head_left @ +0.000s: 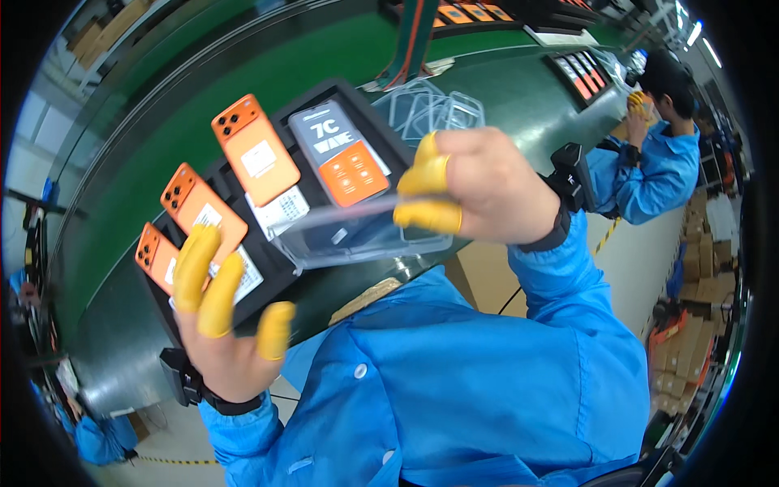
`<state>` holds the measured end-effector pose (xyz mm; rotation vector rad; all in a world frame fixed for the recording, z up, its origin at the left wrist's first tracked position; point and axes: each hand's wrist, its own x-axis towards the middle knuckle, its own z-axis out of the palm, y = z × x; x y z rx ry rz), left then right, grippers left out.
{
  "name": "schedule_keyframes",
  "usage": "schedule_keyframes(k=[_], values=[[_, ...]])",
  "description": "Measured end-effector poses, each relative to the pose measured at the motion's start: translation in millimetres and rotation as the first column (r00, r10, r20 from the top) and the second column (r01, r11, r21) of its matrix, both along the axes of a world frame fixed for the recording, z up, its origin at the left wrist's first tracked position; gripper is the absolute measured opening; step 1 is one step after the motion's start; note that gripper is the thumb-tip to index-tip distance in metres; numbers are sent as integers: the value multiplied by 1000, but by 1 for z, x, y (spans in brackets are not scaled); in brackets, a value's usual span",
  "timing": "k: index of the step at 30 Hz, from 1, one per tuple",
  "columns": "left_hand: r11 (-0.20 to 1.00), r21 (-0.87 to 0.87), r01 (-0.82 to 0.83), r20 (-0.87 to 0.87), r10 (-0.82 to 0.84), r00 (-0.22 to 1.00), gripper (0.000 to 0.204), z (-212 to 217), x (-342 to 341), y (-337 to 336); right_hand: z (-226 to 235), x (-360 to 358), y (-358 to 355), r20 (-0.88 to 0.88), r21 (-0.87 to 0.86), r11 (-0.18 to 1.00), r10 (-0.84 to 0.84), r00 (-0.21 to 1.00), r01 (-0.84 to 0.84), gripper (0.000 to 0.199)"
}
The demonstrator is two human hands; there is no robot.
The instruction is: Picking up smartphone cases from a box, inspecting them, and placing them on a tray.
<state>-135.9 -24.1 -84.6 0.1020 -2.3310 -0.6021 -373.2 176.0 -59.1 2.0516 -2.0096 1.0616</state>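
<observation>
My right hand (479,183), with yellow finger cots, pinches the upper edge of a clear plastic case (365,235), slightly blurred and tilted over the black tray's near edge. My left hand (227,325), also in yellow finger cots, has its fingers apart over the near left of the tray (406,154); they overlap an orange phone (207,207), and I cannot tell whether they touch it. Another orange phone (256,154) lies back up with a white label. A phone (337,154) with a grey and orange printed front lies beside it. The leftmost orange phone (152,253) is partly hidden by my fingers.
Several clear cases (430,109) are piled behind the tray on the green bench. A post (412,45) stands beyond them. Further off are trays of phones (475,12) and another tray (580,77). A co-worker in blue (649,166) sits at the right.
</observation>
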Motion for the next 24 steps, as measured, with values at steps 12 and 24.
schedule_keyframes(k=[12, 24], values=[[570, 810, -135, 278, -170, 946, 10, -38, 63, -13, -39, 13, -82, -23, 61, 991, 119, 993, -118, 17], [239, 971, -17, -33, 207, 978, 15, -65, 105, -36, -57, 18, -91, -316, 390, 895, -91, 944, 217, 22]])
